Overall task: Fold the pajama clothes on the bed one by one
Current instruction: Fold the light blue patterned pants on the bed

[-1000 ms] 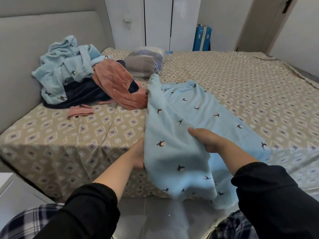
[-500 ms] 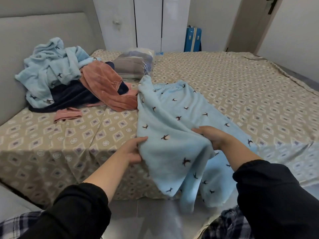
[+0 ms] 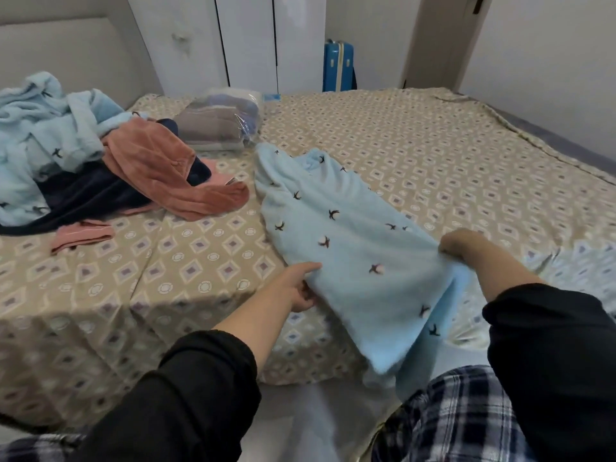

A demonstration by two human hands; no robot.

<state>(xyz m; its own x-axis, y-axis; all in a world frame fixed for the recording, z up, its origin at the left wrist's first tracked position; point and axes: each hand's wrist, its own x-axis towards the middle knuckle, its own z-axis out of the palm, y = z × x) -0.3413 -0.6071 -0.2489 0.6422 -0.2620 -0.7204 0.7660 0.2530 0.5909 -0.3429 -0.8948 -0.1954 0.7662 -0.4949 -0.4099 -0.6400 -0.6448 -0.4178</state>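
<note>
Pants (image 3: 343, 235), pale blue, now lie pulled flat over the near edge of the bed (image 3: 433, 145); the left hand (image 3: 300, 288) and right hand (image 3: 461, 243) have drawn apart, each gripping a side. Folding can likely begin.

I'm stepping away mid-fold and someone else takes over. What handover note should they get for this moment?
Left hand grips the light blue pajama garment at its near left edge; right hand grips its right edge.
It lies lengthwise on the bed, near end hanging off.
No finished fold shows yet.
To do: fold it, then the heap of blue, navy and pink clothes by the headboard.
</note>
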